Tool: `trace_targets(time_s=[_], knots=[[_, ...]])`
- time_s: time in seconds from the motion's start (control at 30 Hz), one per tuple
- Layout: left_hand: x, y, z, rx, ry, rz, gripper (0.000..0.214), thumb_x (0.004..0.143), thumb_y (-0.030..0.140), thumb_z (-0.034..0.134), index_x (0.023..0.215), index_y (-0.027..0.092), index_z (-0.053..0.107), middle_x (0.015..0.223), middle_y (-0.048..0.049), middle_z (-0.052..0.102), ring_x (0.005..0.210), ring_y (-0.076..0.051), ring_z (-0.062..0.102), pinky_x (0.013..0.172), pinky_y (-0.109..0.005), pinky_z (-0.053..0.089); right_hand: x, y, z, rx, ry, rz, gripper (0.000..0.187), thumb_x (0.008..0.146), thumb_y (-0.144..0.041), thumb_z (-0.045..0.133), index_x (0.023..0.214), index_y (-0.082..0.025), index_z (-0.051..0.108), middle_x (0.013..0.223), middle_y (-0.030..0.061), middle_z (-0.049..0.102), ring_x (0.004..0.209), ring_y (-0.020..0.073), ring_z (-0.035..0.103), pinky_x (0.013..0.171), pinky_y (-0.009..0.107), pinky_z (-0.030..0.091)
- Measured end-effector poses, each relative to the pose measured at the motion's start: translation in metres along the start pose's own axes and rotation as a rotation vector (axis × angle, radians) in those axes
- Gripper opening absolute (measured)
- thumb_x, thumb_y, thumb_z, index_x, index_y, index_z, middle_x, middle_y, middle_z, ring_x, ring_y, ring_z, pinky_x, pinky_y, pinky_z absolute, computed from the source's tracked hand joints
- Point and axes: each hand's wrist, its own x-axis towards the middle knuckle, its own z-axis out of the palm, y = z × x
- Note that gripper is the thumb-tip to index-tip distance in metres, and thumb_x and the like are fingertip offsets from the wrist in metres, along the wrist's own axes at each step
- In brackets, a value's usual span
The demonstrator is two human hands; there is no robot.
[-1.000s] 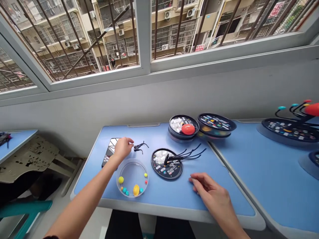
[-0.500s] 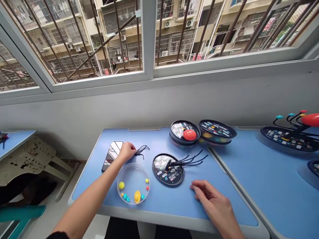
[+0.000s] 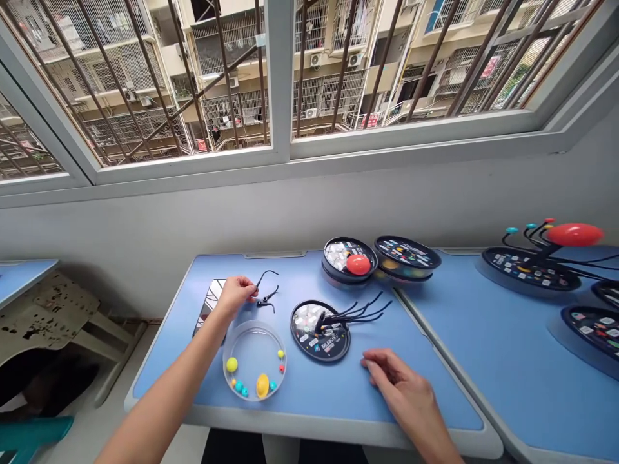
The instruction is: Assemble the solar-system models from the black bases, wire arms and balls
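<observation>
My left hand [image 3: 235,293] pinches one thin black curved arm [image 3: 264,278] and holds it just above the blue desk [image 3: 309,386], while another black arm [image 3: 267,299] lies right beside it. Near that hand sits a clear round lid [image 3: 255,361] holding several small coloured balls. To its right a black round base [image 3: 320,329] carries several black arms fanned out to the right. My right hand [image 3: 394,380] rests on the desk in front of that base, fingers loosely curled, nothing in them.
A phone [image 3: 209,301] lies under my left wrist. Two black round cases [image 3: 406,256] stand at the desk's back, one with a red ball [image 3: 358,264]. A built planet model [image 3: 536,261] sits on the right desk. A window wall runs behind.
My left hand has closed on one black arm and lifted it off the desk, leaving the other lying there. My right hand stays put; the view shifted slightly.
</observation>
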Motion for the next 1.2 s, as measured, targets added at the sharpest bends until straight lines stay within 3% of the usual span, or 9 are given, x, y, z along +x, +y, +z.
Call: trace_targets(time_s=[0.17,0.33,0.4,0.47,0.57,0.73,0.9,1.03,1.2], knots=[[-0.040,0.018,0.008,-0.288,-0.120,-0.016,0.016,0.068,0.018,0.065,0.080,0.013,0.056,0.071,-0.0049,0.065,0.061,-0.009,0.060,0.064,-0.023,0.052,-0.008,-0.023,0.000,0.152,-0.069,0.059,0.026,0.067,-0.046,0.057,0.073,-0.022,0.062,0.068,0.0046,0.067,0.056,0.0182,0.057,0.056,0.029,0.047],[-0.109,0.009,0.045,-0.700,-0.547,-0.260,0.027,0.064,0.020,0.074,0.084,0.013,0.059,0.066,-0.0048,0.066,0.050,-0.006,0.056,0.051,-0.016,0.047,-0.024,-0.062,0.003,0.602,-0.472,0.160,0.049,0.064,-0.051,0.068,0.100,-0.019,0.058,0.067,0.0001,0.059,0.047,0.0104,0.048,0.043,0.022,0.037],[-0.129,0.000,0.059,-0.717,-0.671,-0.366,0.023,0.064,0.023,0.074,0.077,0.012,0.059,0.065,-0.0065,0.066,0.048,-0.007,0.056,0.047,-0.016,0.046,-0.029,-0.066,0.005,0.709,-0.576,0.192,0.048,0.064,-0.054,0.067,0.095,-0.018,0.058,0.060,-0.0028,0.055,0.042,0.0073,0.043,0.039,0.020,0.032],[-0.140,-0.007,0.068,-0.701,-0.704,-0.410,0.024,0.064,0.027,0.074,0.074,0.011,0.059,0.066,-0.0065,0.065,0.049,-0.007,0.056,0.048,-0.017,0.047,-0.033,-0.064,0.006,0.727,-0.589,0.211,0.041,0.068,-0.055,0.065,0.079,-0.017,0.056,0.054,-0.0043,0.052,0.040,0.0056,0.040,0.038,0.018,0.029],[-0.144,-0.009,0.074,-0.504,-0.609,-0.290,0.025,0.065,0.030,0.071,0.078,0.010,0.063,0.069,-0.0061,0.064,0.055,-0.010,0.055,0.049,-0.020,0.047,-0.035,-0.060,0.008,0.676,-0.515,0.213,0.039,0.070,-0.054,0.063,0.066,-0.017,0.051,0.052,-0.0048,0.051,0.040,0.0051,0.040,0.039,0.017,0.030],[-0.135,-0.003,0.077,-0.020,-0.419,-0.006,0.016,0.061,0.021,0.066,0.075,0.012,0.068,0.055,0.0018,0.054,0.048,-0.008,0.045,0.045,-0.020,0.038,-0.027,-0.065,0.011,0.620,-0.480,0.188,0.038,0.070,-0.054,0.063,0.069,-0.017,0.051,0.053,-0.0048,0.052,0.040,0.0057,0.042,0.039,0.018,0.031],[-0.109,0.017,0.077,0.045,-0.224,0.147,0.010,0.062,0.021,0.064,0.068,0.014,0.068,0.060,0.0000,0.057,0.057,-0.011,0.049,0.054,-0.022,0.040,-0.019,-0.057,0.011,0.647,-0.384,0.174,0.045,0.069,-0.051,0.064,0.097,-0.018,0.054,0.057,-0.0044,0.056,0.041,0.0074,0.044,0.040,0.019,0.031],[-0.083,0.033,0.082,0.151,-0.085,0.254,0.009,0.062,0.020,0.065,0.068,0.014,0.069,0.056,0.0015,0.054,0.054,-0.010,0.045,0.052,-0.022,0.037,-0.016,-0.037,0.012,0.600,-0.278,0.157,0.032,0.074,-0.047,0.061,0.083,-0.017,0.057,0.058,-0.0032,0.054,0.044,0.0068,0.043,0.041,0.019,0.030],[-0.067,0.035,0.097,0.255,-0.079,0.299,0.008,0.062,0.017,0.066,0.069,0.014,0.070,0.058,0.0011,0.057,0.053,-0.010,0.046,0.052,-0.022,0.038,-0.012,-0.021,0.014,0.587,-0.262,0.165,0.034,0.073,-0.050,0.059,0.080,-0.017,0.056,0.058,-0.0032,0.052,0.043,0.0073,0.041,0.039,0.019,0.030]])
